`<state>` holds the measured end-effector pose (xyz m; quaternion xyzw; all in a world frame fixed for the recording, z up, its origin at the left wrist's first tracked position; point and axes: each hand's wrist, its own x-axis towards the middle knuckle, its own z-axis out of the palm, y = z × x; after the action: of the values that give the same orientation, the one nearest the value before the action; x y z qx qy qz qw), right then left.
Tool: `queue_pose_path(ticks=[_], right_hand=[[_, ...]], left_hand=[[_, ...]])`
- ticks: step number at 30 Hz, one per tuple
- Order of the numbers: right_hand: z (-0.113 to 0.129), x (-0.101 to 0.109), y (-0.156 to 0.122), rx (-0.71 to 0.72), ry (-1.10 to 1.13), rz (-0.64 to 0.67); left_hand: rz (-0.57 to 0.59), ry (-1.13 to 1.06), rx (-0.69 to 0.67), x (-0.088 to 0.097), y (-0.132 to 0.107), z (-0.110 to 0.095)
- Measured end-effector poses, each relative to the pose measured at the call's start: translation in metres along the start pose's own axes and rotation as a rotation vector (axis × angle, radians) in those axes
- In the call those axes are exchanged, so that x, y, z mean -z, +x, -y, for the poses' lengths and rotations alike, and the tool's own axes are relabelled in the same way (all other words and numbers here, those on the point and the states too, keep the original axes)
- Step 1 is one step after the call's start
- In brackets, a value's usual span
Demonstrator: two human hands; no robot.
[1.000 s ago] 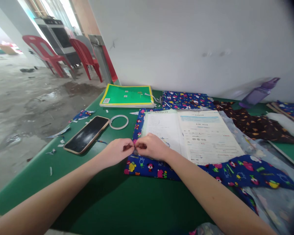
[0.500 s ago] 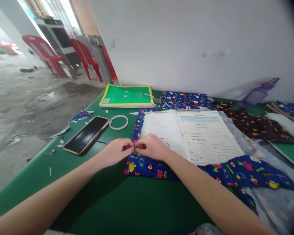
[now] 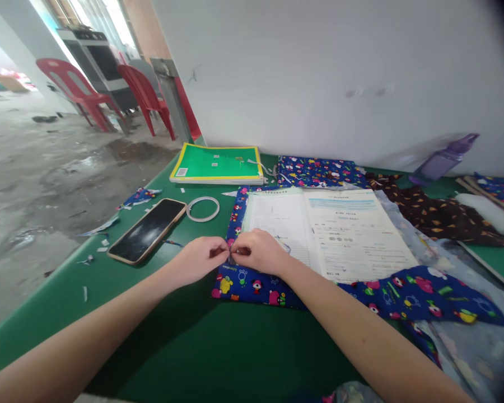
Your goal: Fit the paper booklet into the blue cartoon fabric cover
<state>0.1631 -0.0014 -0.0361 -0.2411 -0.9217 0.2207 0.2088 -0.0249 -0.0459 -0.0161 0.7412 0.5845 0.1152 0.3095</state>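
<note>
An open white book (image 3: 331, 229) lies on a blue cartoon-print cloth (image 3: 252, 288) spread over a green table (image 3: 201, 347). My left hand (image 3: 199, 258) and my right hand (image 3: 258, 252) meet fingertip to fingertip at the cloth's left edge, beside the book's near left corner. Both hands are closed in a pinch on something small between them; I cannot make out what it is. The fingertips rest just above the cloth edge.
A phone (image 3: 148, 229) lies face up to the left, with a tape ring (image 3: 203, 208) beside it. A green book (image 3: 217, 164) sits behind. More printed cloth (image 3: 319, 172), brown cloth (image 3: 441, 215) and a purple bottle (image 3: 445, 158) lie at the back right. Red chairs (image 3: 147, 95) stand beyond the table.
</note>
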Motion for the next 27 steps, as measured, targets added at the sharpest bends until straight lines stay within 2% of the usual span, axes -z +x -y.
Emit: queue_pose_path(ticks=[27], right_hand=[[0.0063, 0.0024, 0.0025, -0.048, -0.009, 0.016]], left_hand=[[-0.010, 0.015, 0.012, -0.0010, -0.0012, -0.0008]])
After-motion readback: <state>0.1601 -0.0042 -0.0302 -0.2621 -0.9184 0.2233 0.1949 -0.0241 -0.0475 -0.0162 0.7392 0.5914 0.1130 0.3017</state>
